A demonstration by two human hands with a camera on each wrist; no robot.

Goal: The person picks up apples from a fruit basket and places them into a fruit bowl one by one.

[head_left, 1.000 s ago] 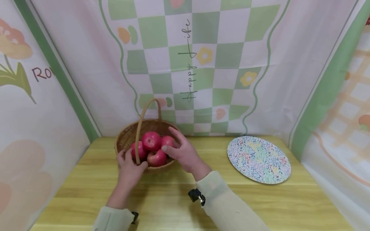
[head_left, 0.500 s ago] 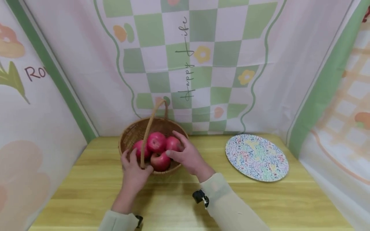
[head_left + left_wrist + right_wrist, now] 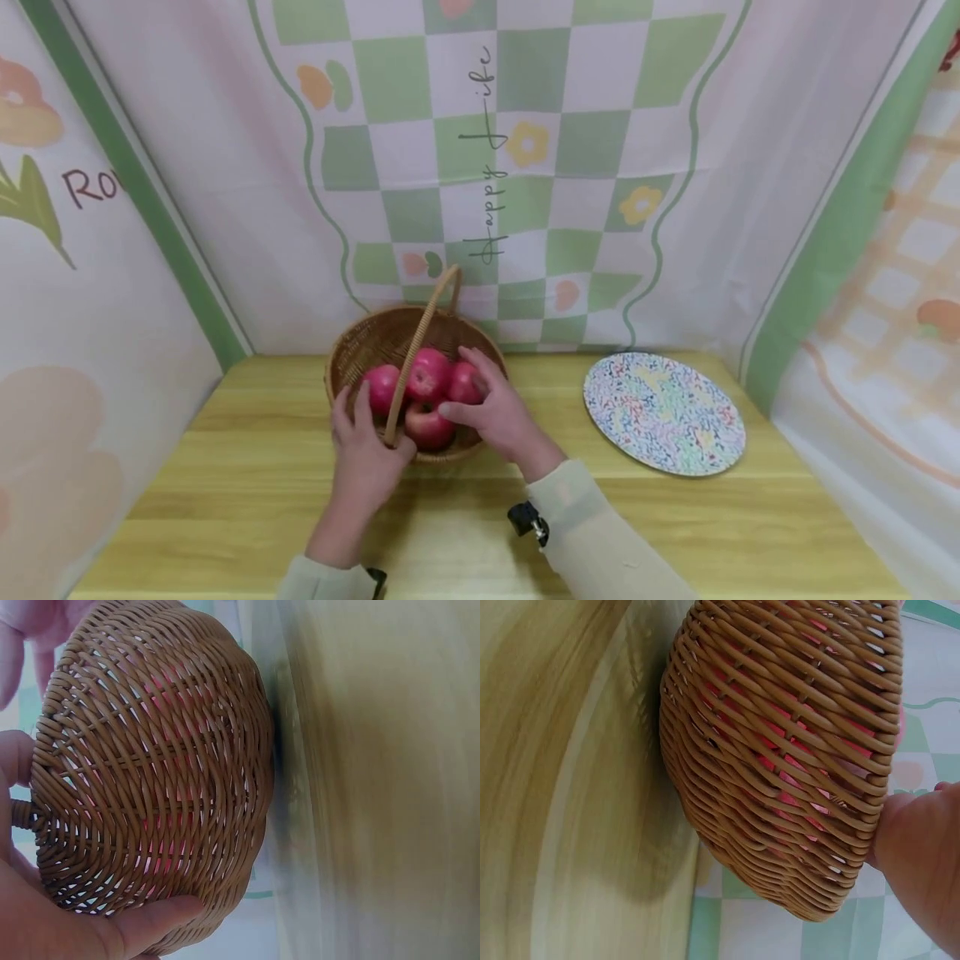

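Note:
A brown wicker basket [image 3: 347,367] with a tall arched handle [image 3: 415,350] holds several red apples [image 3: 429,374]. My left hand [image 3: 367,467] grips the basket's front-left rim beside the foot of the handle; in the left wrist view its thumb [image 3: 161,919] lies along the woven outer wall. My right hand [image 3: 506,421] reaches over the right rim, with the thumb in front of the rightmost apple [image 3: 465,383] and the fingers behind it, holding it among the others. In the right wrist view the basket wall hides most of the fingers.
A round, flat, multicoloured speckled plate [image 3: 666,414] lies on the right side of the wooden table [image 3: 255,450]. Behind the basket hangs a green and white checked curtain [image 3: 525,208]. Patterned cloth also hangs at the left and right sides.
The basket has shifted to the right with the apples in it, its handle leaning more to the right. Both hands have moved along with it. The plate lies where it was.

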